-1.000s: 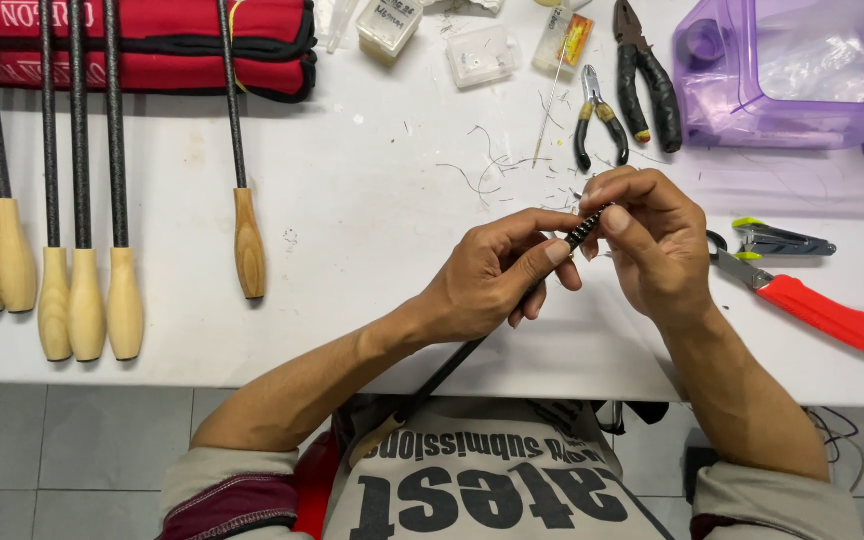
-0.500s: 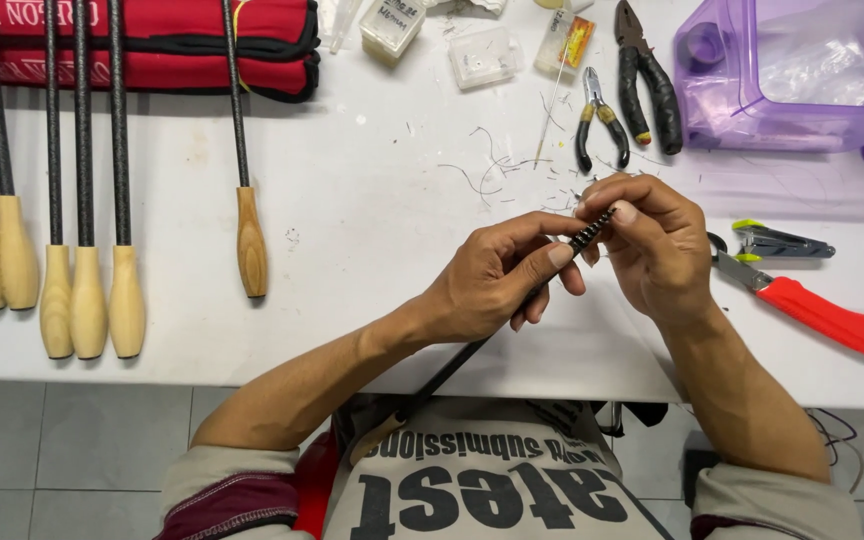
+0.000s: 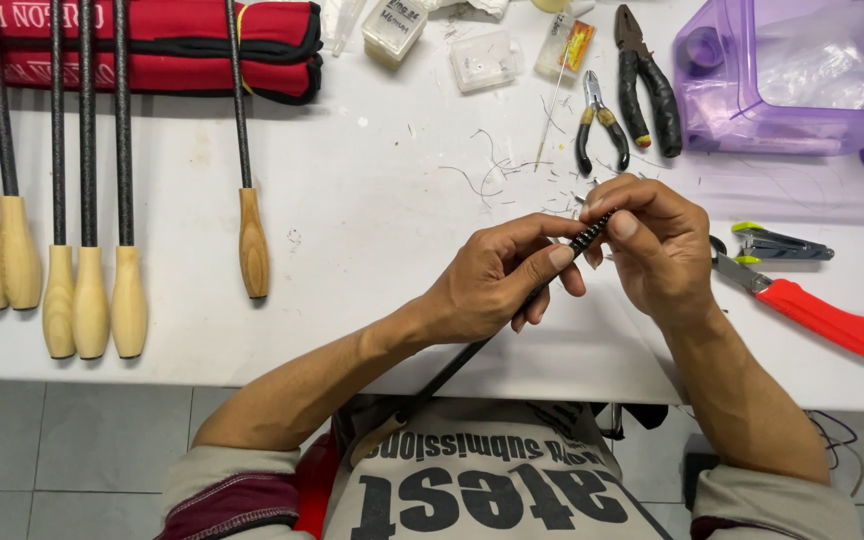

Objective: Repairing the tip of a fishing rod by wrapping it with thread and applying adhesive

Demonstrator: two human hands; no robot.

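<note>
Little change over the last second: both hands keep their grip, the right hand (image 3: 657,245) slightly shifted. Left hand (image 3: 497,285) clamped on dark rod (image 3: 512,315) mid-shaft; right fingers pinched at its tip, above the surface (image 3: 372,210). Work looks ongoing at the tip. Nearby: pliers (image 3: 647,75), cutters (image 3: 597,125), red knife (image 3: 822,315), wire scraps (image 3: 497,175), wooden-handled rods (image 3: 87,290), purple box (image 3: 802,75). Grey tiled floor (image 3: 72,450) below.

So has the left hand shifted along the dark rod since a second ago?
No. The left hand grips the dark rod at the same spot, equally far below the small pliers on the white table as before.
</note>
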